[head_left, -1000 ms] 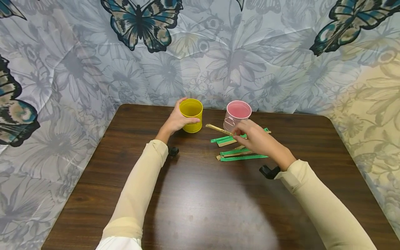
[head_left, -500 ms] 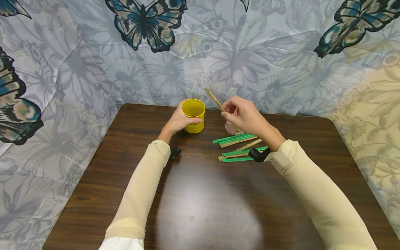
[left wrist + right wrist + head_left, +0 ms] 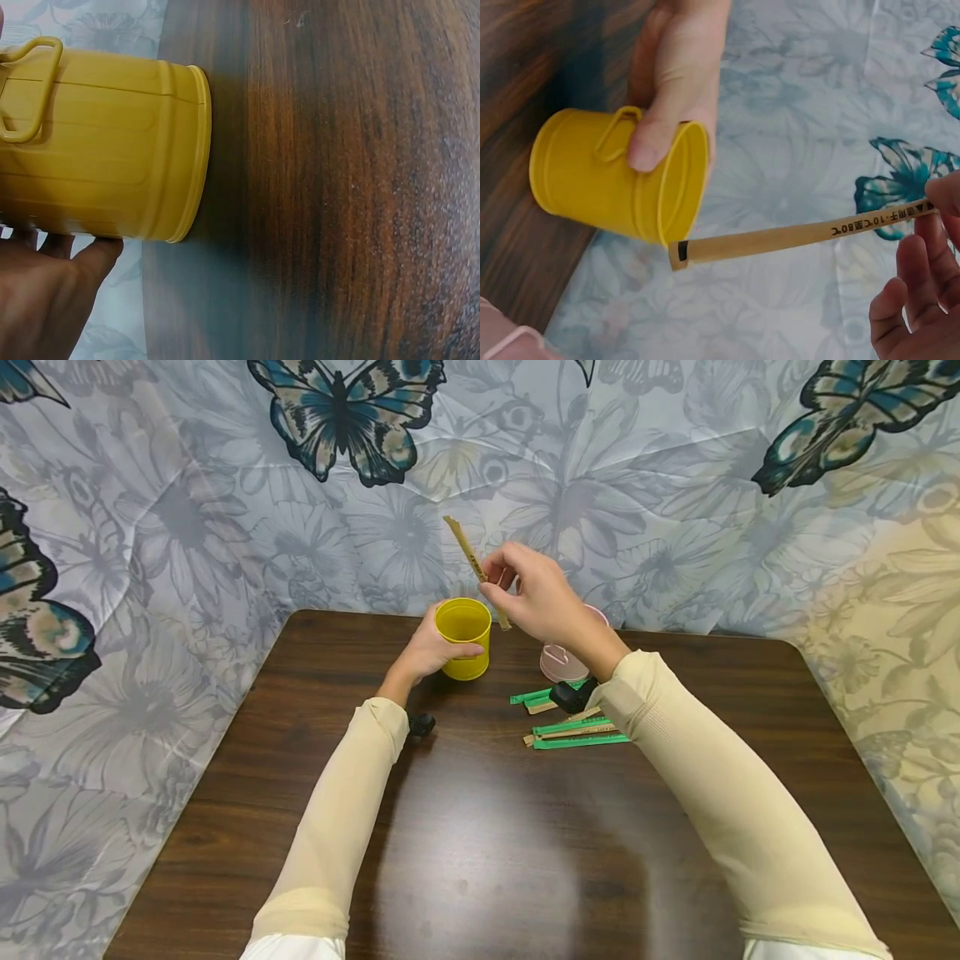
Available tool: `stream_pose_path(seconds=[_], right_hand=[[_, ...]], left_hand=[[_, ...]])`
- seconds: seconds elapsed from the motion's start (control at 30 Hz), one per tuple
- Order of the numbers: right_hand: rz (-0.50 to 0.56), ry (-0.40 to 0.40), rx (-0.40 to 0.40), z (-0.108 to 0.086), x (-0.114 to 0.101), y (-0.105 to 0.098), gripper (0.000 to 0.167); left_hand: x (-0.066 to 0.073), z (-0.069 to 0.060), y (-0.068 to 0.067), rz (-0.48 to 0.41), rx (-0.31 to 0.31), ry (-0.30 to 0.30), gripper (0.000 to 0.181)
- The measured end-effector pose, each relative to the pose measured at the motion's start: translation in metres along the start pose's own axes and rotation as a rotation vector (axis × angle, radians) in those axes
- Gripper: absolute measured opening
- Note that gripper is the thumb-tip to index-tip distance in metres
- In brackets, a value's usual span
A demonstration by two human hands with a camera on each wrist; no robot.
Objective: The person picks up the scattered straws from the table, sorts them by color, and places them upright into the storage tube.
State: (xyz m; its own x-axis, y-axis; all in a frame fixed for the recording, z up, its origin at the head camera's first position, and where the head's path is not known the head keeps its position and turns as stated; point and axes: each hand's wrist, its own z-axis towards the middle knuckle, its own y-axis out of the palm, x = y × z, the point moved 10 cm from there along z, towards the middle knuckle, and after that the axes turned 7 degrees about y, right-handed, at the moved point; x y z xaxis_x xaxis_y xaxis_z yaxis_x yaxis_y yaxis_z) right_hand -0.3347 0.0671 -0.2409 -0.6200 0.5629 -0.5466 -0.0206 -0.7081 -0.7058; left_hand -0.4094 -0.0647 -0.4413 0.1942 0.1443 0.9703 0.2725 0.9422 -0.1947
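The left hand (image 3: pixel 435 647) grips the yellow cup (image 3: pixel 474 662) near its rim, thumb on the front side; in the left wrist view the yellow cup (image 3: pixel 97 150) shows its handle, with fingertips against its side. Between thumb and fingers the right hand (image 3: pixel 540 597) pinches a tan paper-wrapped strip (image 3: pixel 467 550), held tilted beside the cup's right side. In the right wrist view, the lower end of the strip (image 3: pixel 780 238) is just by the rim of the cup (image 3: pixel 592 172), outside its mouth.
A pink cup (image 3: pixel 558 664) stands to the right, partly behind the right forearm. Several green strips (image 3: pixel 581 742) and tan strips lie in front of it on the brown table (image 3: pixel 480 827). A patterned cloth (image 3: pixel 405 527) hangs behind.
The right hand has lifted the tan strip off the pile and carried it up and left, past the pink cup to the yellow one. The left hand still grips the yellow cup.
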Motion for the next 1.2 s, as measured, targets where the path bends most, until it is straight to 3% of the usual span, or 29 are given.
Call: stream_pose_path(seconds=[0.2,0.3,0.47,0.73,1.07,1.2], right_hand=[[-0.02,0.001,-0.063,0.021,-0.006,0.017,0.012],[-0.02,-0.005,-0.083,0.028,-0.004,0.026,0.012],[-0.046,0.021,-0.122,0.033,0.009,0.048,0.013],[-0.046,0.054,-0.149,0.033,0.03,0.077,0.014],[-0.029,0.134,-0.186,0.029,0.051,0.096,0.015],[-0.022,0.138,-0.18,0.028,0.054,0.099,0.016]], left_hand=[[0.02,-0.002,0.005,-0.077,-0.077,0.088,0.084],[0.025,-0.004,0.006,-0.085,-0.09,0.064,0.084],[0.025,-0.008,0.004,-0.054,-0.081,-0.014,0.09],[0.035,-0.004,0.009,-0.116,-0.115,0.109,0.058],[0.029,-0.005,0.007,-0.086,-0.086,0.053,0.063],[0.029,-0.003,0.008,-0.092,-0.093,0.078,0.058]])
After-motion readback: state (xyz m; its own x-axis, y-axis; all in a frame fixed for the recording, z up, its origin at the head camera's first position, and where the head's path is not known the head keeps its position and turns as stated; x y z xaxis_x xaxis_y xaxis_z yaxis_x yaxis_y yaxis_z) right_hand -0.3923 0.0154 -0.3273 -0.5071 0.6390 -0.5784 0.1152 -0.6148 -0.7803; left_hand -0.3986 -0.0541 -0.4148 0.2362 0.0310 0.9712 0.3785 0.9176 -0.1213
